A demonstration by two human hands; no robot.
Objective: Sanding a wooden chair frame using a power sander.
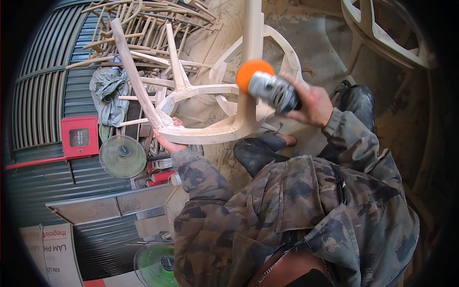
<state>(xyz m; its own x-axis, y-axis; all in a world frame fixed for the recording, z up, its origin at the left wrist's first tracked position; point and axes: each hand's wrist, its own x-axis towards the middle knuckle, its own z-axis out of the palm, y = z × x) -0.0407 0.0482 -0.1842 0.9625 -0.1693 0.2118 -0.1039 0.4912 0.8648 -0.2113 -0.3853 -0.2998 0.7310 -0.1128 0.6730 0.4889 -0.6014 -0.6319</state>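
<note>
My right hand is closed round the dark body of an angle grinder. Its round orange disc is beside a thick upright post of a pale, bare wooden chair frame; I cannot tell whether the two touch. Low on the frame's left side, my left hand grips the corner where a long slanted leg meets the curved seat rail, with fingertips showing over the top. The frame lies tilted in front of my bent legs.
Wooden chair parts are piled at the far left, next to a grey plastic sheet. A red cabinet and a green fan stand along the corrugated wall. Another fan is nearer. More chair frames stand at the far right.
</note>
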